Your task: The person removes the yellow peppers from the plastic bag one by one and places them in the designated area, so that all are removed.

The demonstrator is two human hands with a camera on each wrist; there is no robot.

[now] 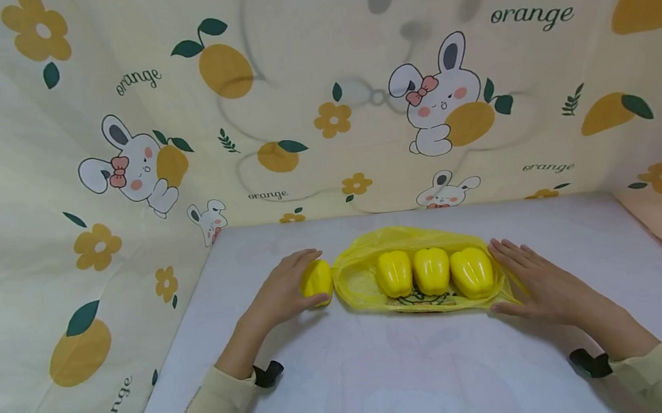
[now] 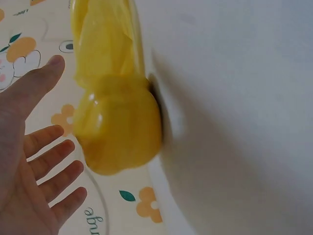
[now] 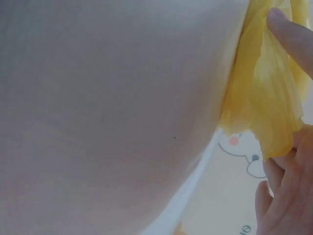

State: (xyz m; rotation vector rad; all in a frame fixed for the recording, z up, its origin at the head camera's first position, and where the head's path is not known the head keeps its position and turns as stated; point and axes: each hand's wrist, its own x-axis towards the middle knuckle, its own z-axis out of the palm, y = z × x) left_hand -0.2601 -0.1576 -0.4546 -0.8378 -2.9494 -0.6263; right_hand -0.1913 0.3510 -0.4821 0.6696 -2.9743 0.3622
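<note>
Three glossy yellow bell peppers lie in a row on a thin yellow plastic bag, whose raised rim surrounds them. A separate yellow bell pepper sits just left of the bag's end. My left hand is around the outer side of that pepper, thumb in front and fingers behind. In the left wrist view, its spread fingers show beside the pepper. At the bag's right end is my right hand, fingers extended. The right wrist view has its thumb against the crumpled bag.
The white table extends in front of both hands. Behind it hangs a cream cloth printed with rabbits and oranges, which also covers the left and right sides. Dark wrist straps are at both cuffs.
</note>
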